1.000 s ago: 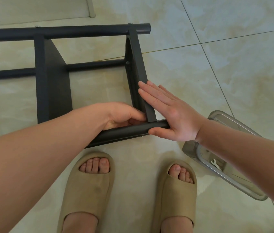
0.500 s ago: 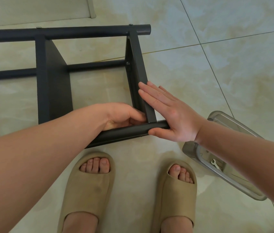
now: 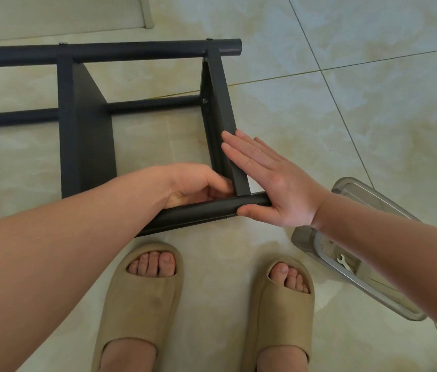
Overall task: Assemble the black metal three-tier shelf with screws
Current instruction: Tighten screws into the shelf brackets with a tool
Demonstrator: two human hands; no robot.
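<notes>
Beige slippers (image 3: 142, 299), clear box (image 3: 306, 238), pale floor (image 3: 373, 103)
The 2 slippers stand side by side on the tiled floor; the plastic box lies just right of them.

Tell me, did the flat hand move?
No. The right hand stays flat on the same spot of the black shelf, no nearer the tile line.

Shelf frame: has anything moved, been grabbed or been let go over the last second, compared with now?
Nothing visibly changed. The left hand stays curled at the inside corner where the end panel meets the near tube; whether it pinches anything is hidden. The right hand stays flat against the panel's outer side, thumb along the tube. The tray with the small wrench has not moved.
</notes>
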